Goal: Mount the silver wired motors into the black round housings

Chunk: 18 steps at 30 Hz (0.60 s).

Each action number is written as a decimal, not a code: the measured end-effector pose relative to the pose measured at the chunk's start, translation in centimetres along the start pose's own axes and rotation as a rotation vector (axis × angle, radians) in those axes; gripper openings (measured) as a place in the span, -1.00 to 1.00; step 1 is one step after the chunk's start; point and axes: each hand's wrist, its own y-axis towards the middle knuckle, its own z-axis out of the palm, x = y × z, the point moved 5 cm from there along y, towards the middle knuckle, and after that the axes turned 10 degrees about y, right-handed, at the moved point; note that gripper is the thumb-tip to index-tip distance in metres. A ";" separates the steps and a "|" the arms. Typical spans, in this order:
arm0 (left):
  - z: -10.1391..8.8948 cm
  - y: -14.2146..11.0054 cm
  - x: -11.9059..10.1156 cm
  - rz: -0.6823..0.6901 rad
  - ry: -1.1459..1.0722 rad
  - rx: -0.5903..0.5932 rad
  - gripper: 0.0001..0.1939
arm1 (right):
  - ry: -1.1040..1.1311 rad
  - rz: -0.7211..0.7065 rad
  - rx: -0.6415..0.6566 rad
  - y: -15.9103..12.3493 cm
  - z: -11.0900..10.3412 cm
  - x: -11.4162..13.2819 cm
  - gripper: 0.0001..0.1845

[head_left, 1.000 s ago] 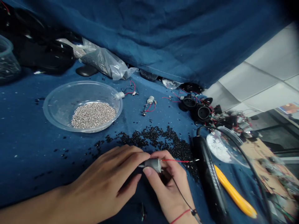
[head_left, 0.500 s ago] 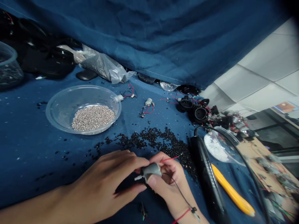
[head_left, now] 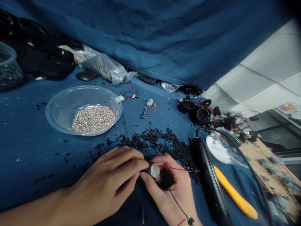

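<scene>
DC motor point(head_left: 154, 170) w/ red wire point(head_left: 172, 168) betw. L hand point(head_left: 103, 179) & R hand point(head_left: 174, 194)

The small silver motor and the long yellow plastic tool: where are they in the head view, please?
Small silver motor point(head_left: 153, 170), head view, on its end cap.
Long yellow plastic tool point(head_left: 235, 192), head view, on its middle.

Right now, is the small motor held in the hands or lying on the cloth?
Held: the small motor sits between the left hand and the right hand, above the blue cloth.

No readable text or numbers appear anywhere.
</scene>
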 end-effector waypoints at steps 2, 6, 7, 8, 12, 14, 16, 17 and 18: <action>-0.2 0.1 -0.3 0.048 0.027 -0.010 -0.70 | -0.071 -0.081 0.005 0.0 0.0 0.2 -0.94; -0.3 -0.3 -1.1 0.175 0.088 0.000 -0.64 | -0.074 -0.127 0.024 0.0 0.0 0.2 -0.91; -0.3 -0.4 -1.3 0.209 0.111 0.003 -0.65 | -0.071 -0.124 0.032 0.0 0.0 0.3 -0.90; -0.2 -0.6 -1.4 0.238 0.139 0.012 -0.64 | -0.066 -0.122 0.040 0.0 -0.1 0.3 -0.90; 0.3 -1.2 -1.6 0.278 0.237 0.049 -0.59 | -0.049 -0.086 0.112 0.0 0.1 0.2 -0.91; 0.4 -1.3 -1.8 0.294 0.260 0.030 -0.59 | -0.049 -0.079 0.133 0.0 0.1 0.0 -0.90; 0.4 -1.3 -2.0 0.319 0.278 -0.002 -0.60 | -0.059 -0.095 0.130 -0.1 0.2 -0.1 -0.89; 0.4 -1.3 -2.0 0.318 0.288 -0.010 -0.61 | -0.066 -0.101 0.131 -0.2 0.3 -0.3 -0.89; 0.4 -1.3 -2.1 0.315 0.296 -0.013 -0.61 | -0.076 -0.105 0.131 -0.2 0.4 -0.4 -0.88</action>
